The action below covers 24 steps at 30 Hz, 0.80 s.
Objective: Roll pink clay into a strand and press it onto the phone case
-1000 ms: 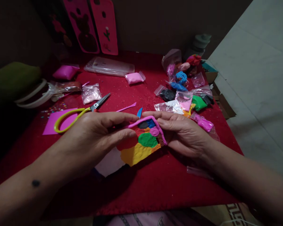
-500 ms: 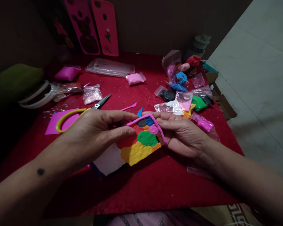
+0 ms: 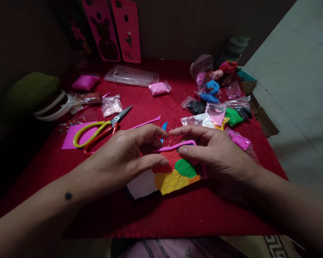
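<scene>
A flat piece covered in coloured clay patches [image 3: 172, 181], yellow, green, red and white, lies between my hands over the red cloth. A thin pink clay strip [image 3: 174, 147] runs along its far edge and bends down the right side. My left hand [image 3: 129, 150] grips the piece at its far left part, thumb on top and fingers behind. My right hand [image 3: 210, 147] holds the far right corner, its thumb on the dark patch beside the strip and its index finger stretched toward the left one. The fingers beneath are partly hidden.
Yellow-and-red scissors [image 3: 115, 120] lie on a pink sheet [image 3: 68, 138] at the left. Clay packets, including a green one [image 3: 233, 117], cluster at the right. Clear cases [image 3: 133, 76] lie behind; two pink phone cases [image 3: 127, 32] stand at the back.
The clay-covered piece has shifted right and slightly down, and it looks more level. My right hand has moved its thumb over the top corner. The camera view has shifted a little.
</scene>
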### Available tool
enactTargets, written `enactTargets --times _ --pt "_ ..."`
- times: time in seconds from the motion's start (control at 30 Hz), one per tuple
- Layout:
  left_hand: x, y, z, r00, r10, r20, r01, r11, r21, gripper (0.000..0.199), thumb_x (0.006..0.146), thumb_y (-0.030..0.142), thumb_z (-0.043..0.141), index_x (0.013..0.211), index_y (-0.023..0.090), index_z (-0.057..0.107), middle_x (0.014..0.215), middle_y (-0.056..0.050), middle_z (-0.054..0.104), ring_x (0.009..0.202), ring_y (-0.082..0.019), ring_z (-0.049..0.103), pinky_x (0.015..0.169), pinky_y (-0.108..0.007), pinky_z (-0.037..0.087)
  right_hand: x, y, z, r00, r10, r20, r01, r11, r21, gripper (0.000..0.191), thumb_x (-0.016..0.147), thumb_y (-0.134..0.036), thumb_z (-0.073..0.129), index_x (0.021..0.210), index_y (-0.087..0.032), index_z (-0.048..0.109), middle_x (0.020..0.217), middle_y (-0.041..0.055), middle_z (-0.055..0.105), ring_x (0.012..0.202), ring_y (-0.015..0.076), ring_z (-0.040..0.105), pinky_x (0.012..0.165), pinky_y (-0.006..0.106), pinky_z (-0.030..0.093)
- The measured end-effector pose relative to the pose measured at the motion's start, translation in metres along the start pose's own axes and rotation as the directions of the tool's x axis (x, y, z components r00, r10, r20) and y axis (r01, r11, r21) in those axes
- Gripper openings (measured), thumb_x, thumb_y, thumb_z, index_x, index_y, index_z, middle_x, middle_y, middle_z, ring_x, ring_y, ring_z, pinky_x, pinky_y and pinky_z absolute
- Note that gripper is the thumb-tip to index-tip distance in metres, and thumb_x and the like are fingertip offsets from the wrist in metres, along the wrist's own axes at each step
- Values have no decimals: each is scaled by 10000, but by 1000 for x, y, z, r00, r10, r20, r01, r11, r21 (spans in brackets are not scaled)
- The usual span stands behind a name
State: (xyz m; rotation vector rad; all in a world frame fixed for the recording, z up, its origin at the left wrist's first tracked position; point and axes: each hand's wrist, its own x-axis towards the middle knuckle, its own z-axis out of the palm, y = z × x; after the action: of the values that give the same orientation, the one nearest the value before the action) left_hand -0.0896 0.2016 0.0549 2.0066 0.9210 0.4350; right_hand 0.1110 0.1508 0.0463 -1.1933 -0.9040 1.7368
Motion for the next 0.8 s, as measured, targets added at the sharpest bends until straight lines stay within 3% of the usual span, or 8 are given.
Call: enactTargets --times 0.1,0.23,0.37,0.57,0.8 --pt "1 3 -5 995 -95 38 97 994 -44 200 830 282 644 1018 216 655 881 1 735 739 -120 677 590 -165 509 -2 -2 2 997 63 -39 -62 998 27 275 765 -135 664 1023 -225 695 734 -18 640 566 73 559 547 189 462" --pt "3 4 -3 1000 -21 -5 21 997 72 123 829 257 636 907 197 709 746 25 716 650 -93 631 568 -158 456 -2 -3 1 995 102 -5 -103 995 -17 265 760 -101 619 978 -221 711 802 11 669 615 92 581 592 215 479" --pt "1 3 3 999 39 -17 -37 992 122 104 836 246 621 860 195 709 717 33 699 604 -75 599 546 -154 425 0 1 0 999 53 -8 -53 988 -142 211 731 -105 661 920 -189 707 823 10 667 648 85 565 578 190 435" --pt "0 -4 11 990 133 -38 -125 978 168 139 856 293 623 918 191 696 748 21 693 637 -87 604 579 -179 423 5 9 1 996 -83 -10 79 977 -198 192 720 -188 743 889 -168 652 851 12 653 769 111 590 675 217 455" --pt "-2 -5 16 976 215 -44 -201 955 219 102 879 230 585 879 173 668 738 19 643 627 -68 569 576 -171 392 4 10 3 994 -107 5 105 964 -243 125 728 -162 727 766 -159 608 654 -48 564 555 51 480 511 178 363"
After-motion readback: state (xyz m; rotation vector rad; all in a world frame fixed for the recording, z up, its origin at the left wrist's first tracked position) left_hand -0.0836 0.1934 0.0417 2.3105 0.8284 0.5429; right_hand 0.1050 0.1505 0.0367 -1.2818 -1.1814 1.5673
